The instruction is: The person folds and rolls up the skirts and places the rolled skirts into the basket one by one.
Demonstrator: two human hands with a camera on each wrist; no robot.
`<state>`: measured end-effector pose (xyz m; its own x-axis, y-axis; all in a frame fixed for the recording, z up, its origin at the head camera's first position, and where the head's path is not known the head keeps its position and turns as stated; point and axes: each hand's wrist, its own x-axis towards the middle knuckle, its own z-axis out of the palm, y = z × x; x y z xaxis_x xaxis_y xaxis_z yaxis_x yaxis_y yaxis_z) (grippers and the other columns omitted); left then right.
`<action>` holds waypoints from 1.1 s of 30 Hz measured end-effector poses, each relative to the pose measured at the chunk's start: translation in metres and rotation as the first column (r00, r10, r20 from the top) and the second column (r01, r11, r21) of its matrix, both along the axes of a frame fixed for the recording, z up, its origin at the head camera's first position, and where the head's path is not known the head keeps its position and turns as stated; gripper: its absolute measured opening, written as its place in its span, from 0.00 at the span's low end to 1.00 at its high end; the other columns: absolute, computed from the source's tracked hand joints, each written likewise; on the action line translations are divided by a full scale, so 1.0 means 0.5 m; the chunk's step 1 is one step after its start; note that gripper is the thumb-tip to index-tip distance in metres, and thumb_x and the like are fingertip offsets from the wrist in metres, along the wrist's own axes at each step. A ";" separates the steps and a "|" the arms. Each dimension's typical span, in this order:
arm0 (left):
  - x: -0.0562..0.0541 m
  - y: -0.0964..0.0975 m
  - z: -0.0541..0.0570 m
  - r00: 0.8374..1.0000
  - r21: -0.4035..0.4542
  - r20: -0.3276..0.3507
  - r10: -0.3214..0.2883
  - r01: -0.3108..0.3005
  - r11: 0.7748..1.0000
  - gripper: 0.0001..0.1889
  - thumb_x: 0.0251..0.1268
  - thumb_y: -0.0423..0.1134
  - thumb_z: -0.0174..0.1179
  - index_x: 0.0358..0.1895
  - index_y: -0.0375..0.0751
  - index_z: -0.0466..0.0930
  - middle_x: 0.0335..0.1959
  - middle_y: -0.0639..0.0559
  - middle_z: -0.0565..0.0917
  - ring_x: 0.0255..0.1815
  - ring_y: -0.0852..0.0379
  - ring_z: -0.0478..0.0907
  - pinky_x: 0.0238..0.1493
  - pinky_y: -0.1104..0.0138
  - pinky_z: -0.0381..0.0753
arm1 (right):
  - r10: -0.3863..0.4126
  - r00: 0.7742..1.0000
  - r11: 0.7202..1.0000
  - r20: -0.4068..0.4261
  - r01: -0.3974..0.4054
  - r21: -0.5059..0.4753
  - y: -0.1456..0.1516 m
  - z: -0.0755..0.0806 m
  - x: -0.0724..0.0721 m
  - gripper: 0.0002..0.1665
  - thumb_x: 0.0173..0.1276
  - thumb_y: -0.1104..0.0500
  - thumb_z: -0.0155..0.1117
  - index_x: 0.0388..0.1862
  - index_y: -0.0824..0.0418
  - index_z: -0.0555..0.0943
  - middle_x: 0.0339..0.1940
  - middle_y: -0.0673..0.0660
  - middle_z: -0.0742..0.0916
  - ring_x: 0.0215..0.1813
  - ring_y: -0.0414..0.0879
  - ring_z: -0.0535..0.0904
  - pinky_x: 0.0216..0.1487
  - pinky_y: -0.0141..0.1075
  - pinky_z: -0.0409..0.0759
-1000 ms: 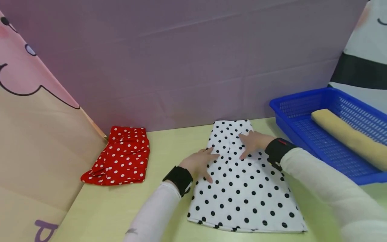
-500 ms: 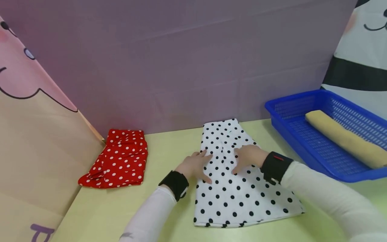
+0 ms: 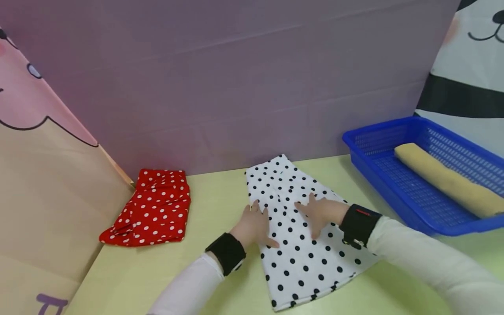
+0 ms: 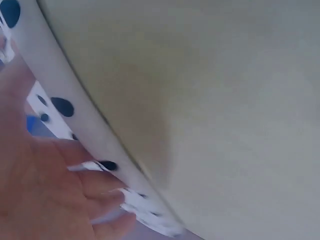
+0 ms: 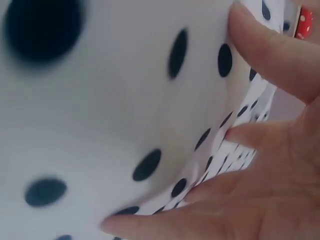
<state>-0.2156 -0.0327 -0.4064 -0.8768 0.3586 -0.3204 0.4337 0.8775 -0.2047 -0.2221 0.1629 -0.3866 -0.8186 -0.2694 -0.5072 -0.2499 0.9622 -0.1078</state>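
Observation:
A white skirt (image 3: 299,236) with black polka dots lies flat on the pale yellow table, flared towards me and narrow at the far end. My left hand (image 3: 253,225) rests on its left edge with the fingers spread. In the left wrist view, the fingers (image 4: 102,205) lie along the cloth's edge. On the skirt's right part, my right hand (image 3: 319,213) presses with spread fingers. The right wrist view shows those fingers (image 5: 175,225) straight against the dotted cloth, pinching nothing that I can see.
A folded red cloth with white dots (image 3: 157,210) lies at the left, by the side wall. To the right stands a blue plastic basket (image 3: 393,205) holding a rolled yellow cloth (image 3: 445,175). A purple-grey backdrop (image 3: 220,87) rises behind the table (image 3: 220,197).
The skirt has turned under my hands, its far end swinging left and its wide right corner drawing in. Both hands stay on it. The red cloth and the basket stay put.

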 end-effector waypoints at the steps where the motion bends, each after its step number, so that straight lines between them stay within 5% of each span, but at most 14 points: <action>1: 0.007 0.003 0.000 1.000 -0.025 -0.009 -0.005 0.005 1.000 0.56 0.41 0.78 0.55 0.69 0.39 0.63 0.69 0.42 0.66 0.73 0.43 0.56 0.70 0.53 0.58 | 0.023 1.000 1.000 0.002 -0.023 0.009 -0.002 0.001 -0.004 0.63 0.47 0.48 0.77 0.76 0.55 0.50 0.73 0.76 0.50 0.68 0.77 0.55 0.60 0.73 0.56; 8: 0.041 0.016 0.009 1.000 -0.111 -0.015 0.006 -0.008 0.994 0.47 0.42 0.81 0.50 0.49 0.41 0.82 0.46 0.47 0.84 0.50 0.51 0.79 0.58 0.56 0.73 | 0.116 0.993 0.993 0.000 -0.116 0.012 -0.013 0.004 -0.027 0.61 0.47 0.55 0.78 0.76 0.46 0.51 0.76 0.70 0.48 0.72 0.74 0.47 0.60 0.72 0.55; 13: 0.056 0.034 0.014 0.997 -0.094 -0.028 0.074 -0.076 0.993 0.47 0.43 0.81 0.50 0.49 0.39 0.82 0.44 0.46 0.85 0.48 0.50 0.81 0.55 0.52 0.76 | 0.173 0.985 0.984 -0.023 -0.172 0.037 -0.021 0.006 -0.040 0.59 0.49 0.61 0.76 0.76 0.44 0.52 0.76 0.68 0.49 0.73 0.71 0.48 0.62 0.69 0.58; 18: 0.067 0.068 0.006 0.986 -0.093 -0.101 0.130 -0.139 0.986 0.48 0.44 0.83 0.44 0.41 0.39 0.84 0.33 0.47 0.84 0.31 0.52 0.80 0.36 0.58 0.79 | 0.247 0.965 0.969 -0.089 -0.244 0.040 -0.022 0.003 -0.052 0.49 0.60 0.73 0.61 0.75 0.44 0.55 0.76 0.68 0.53 0.72 0.72 0.53 0.58 0.64 0.68; 25: 0.078 0.109 -0.009 0.970 -0.183 -0.237 0.056 -0.102 0.978 0.51 0.50 0.83 0.29 0.30 0.38 0.85 0.24 0.45 0.83 0.20 0.49 0.79 0.23 0.61 0.79 | 0.292 0.941 0.956 -0.170 -0.292 0.024 -0.014 -0.007 -0.076 0.39 0.71 0.73 0.45 0.74 0.42 0.58 0.75 0.64 0.59 0.72 0.69 0.55 0.65 0.64 0.60; 29: 0.076 0.102 0.005 0.970 -0.127 -0.236 0.060 -0.092 0.988 0.44 0.57 0.78 0.34 0.21 0.40 0.82 0.18 0.48 0.80 0.15 0.52 0.76 0.17 0.63 0.75 | 0.314 0.928 0.946 -0.202 -0.324 -0.017 -0.009 -0.014 -0.087 0.37 0.72 0.72 0.44 0.73 0.43 0.60 0.75 0.63 0.61 0.72 0.66 0.57 0.67 0.60 0.59; 33: 0.061 0.071 0.026 0.983 -0.001 -0.162 0.083 -0.085 0.996 0.31 0.63 0.68 0.46 0.21 0.43 0.80 0.18 0.52 0.79 0.19 0.58 0.76 0.20 0.66 0.75 | 0.287 0.939 0.952 -0.191 -0.302 -0.055 0.006 -0.019 -0.089 0.38 0.69 0.74 0.47 0.72 0.44 0.62 0.75 0.61 0.61 0.73 0.62 0.58 0.70 0.56 0.57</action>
